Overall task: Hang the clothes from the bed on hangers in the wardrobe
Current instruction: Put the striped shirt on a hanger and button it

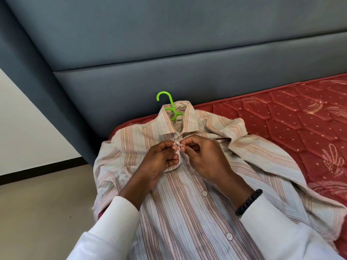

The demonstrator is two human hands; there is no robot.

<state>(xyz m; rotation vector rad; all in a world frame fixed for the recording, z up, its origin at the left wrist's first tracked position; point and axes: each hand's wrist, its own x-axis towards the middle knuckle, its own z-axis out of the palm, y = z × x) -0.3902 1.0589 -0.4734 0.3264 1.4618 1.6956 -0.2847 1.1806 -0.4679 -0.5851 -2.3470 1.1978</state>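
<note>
A: Where is the shirt?

B: The striped shirt (187,207) lies face up on the red mattress (293,124), at about six o'clock from the frame's centre, its collar toward twelve against the grey headboard (169,53). A green hanger (170,105) sits inside the collar, with its hook poking out toward twelve.

A: And the hands?

B: Both meet just below the collar. The left hand (159,162) has its fingers curled and pinches the placket from nine o'clock; the right hand (204,158) pinches the same edge of cloth from three o'clock. Their fingertips nearly touch over the top button.

A: Anything else?

B: A black bead bracelet (247,201) rings the right wrist, and white sleeves (116,222) cover both forearms. Two lower buttons (204,193) are visible on the placket.
</note>
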